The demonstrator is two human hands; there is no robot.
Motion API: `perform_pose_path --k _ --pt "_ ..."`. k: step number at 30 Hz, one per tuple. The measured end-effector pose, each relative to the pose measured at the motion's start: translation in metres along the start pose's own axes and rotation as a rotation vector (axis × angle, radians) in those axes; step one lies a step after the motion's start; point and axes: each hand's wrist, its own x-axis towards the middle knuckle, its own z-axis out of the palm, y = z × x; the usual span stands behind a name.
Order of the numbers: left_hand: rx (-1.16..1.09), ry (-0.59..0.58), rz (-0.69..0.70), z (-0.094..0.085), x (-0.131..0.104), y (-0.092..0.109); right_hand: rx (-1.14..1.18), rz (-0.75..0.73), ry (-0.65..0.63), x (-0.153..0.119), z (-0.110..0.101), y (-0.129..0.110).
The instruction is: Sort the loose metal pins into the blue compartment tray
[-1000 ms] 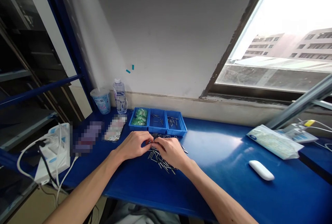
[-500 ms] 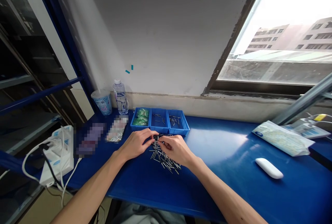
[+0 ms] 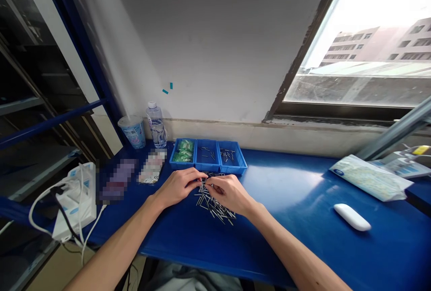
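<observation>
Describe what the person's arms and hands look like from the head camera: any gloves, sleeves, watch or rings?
The left hand and right hand are both bare, with no gloves. Both forearms are uncovered as far as the bottom edge of the picture, so no sleeves show. No watch, wristband or ring can be made out, and no markings either. The fingers are slender.

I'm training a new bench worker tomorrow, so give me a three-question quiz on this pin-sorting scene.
1. True or false: both the left hand and the right hand are at the pile of metal pins.
2. Which compartment of the blue tray holds green parts? A) left B) middle C) right
3. Fill in: the water bottle stands just right of the ____.

Key: 1 true; 2 A; 3 cup.
</observation>
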Motion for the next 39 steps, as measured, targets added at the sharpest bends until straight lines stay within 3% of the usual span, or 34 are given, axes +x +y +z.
perform_pose_path --k 11,15,24,32,39 --pt "0.143 -0.084 -0.082 -0.01 -0.001 -0.003 -0.141 0.009 -0.104 0.001 -0.005 0.0" --pt "0.159 -0.104 -0.132 -0.006 -0.001 -0.006 -0.148 0.039 -0.104 0.001 -0.006 0.004" --pt "0.203 -0.067 -0.184 0.011 0.008 0.001 -0.221 0.172 -0.154 0.004 -0.001 0.009" --pt "0.278 -0.011 -0.288 0.013 0.009 0.0 -0.217 0.173 -0.183 0.004 0.0 0.009" --pt "0.256 0.065 -0.265 0.008 0.005 0.002 -0.223 0.191 -0.16 0.002 0.0 0.009"
